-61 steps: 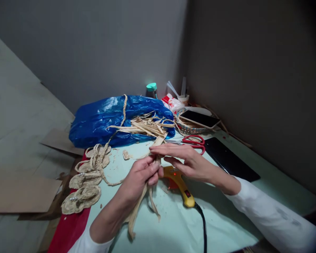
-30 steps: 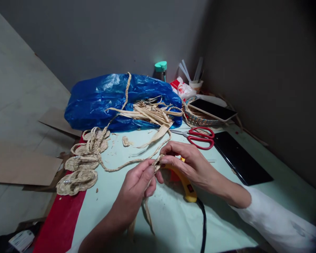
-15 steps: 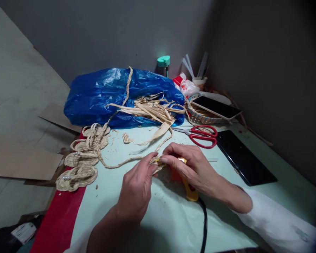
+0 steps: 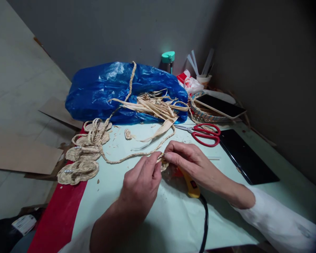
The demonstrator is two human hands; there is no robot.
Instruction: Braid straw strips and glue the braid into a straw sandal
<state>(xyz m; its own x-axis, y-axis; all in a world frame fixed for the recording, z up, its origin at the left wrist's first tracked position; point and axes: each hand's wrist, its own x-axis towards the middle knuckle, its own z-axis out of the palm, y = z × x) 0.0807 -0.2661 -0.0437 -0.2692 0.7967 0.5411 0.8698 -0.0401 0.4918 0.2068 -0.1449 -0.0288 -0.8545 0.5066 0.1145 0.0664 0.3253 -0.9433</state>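
Observation:
A small coiled piece of braided straw cord sits between my hands, mostly covered by fingers. My left hand pinches it from the left, thumb and fingers closed. From the other side my right hand pinches the cord with thumb and forefinger. The cord's long tail runs left over the table to the blue bag. Under my right hand lies a yellow hot glue gun with a black cable; its front part is hidden.
Woven straw loops lie along the left table edge. Behind stands a blue plastic bag with dry husk strips. Red-handled scissors, a black tablet and a basket bearing another device are at right.
My left hand has shifted slightly right and turned, covering more of the coiled piece. My right hand keeps its pinch near the cord. The whole view has shifted a little.

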